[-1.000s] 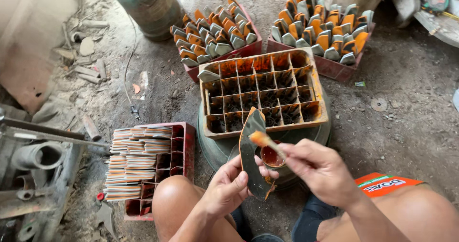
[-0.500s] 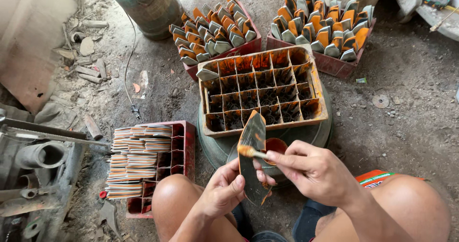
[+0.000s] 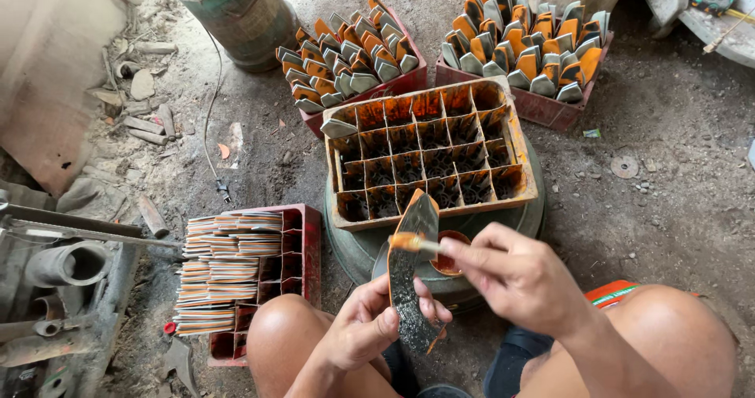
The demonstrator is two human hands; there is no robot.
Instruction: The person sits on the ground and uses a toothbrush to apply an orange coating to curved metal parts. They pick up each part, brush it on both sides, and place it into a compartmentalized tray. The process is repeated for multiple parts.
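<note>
1. Stacks of flat striped sheets [image 3: 224,268] fill the near-left red crate [image 3: 308,245], which sits on the dirt floor [image 3: 668,186] just beside the person's left knee.
2. Left hand [image 3: 366,331] rises from between the knees, palm turned up and inward; its fingers [image 3: 431,307] are clamped on the lower end of a dark curved blade-like piece [image 3: 409,276] with an orange edge, the thumb pressed on the near face and the other fingers wrapped behind.
3. Blade-like piece stands nearly upright, its tip reaching just over the front rim of the orange divided tray [image 3: 519,142].
4. Divided tray rests on a round green drum lid [image 3: 354,245]; its compartments are dark inside, and one folded grey piece lies at its far-left corner.
5. Small brush [image 3: 413,243] with an orange-stained tip lies across the blade's upper part, touching it.
6. Right hand [image 3: 515,280] comes in from the right, knuckles up, wrist bent down; its fingers are pinched shut on the brush handle.
7. Small round cup [image 3: 450,254] of orange paste sits just behind that hand.
8. Two red crates [image 3: 550,111] of grey-and-orange pieces stand beyond the tray.
</note>
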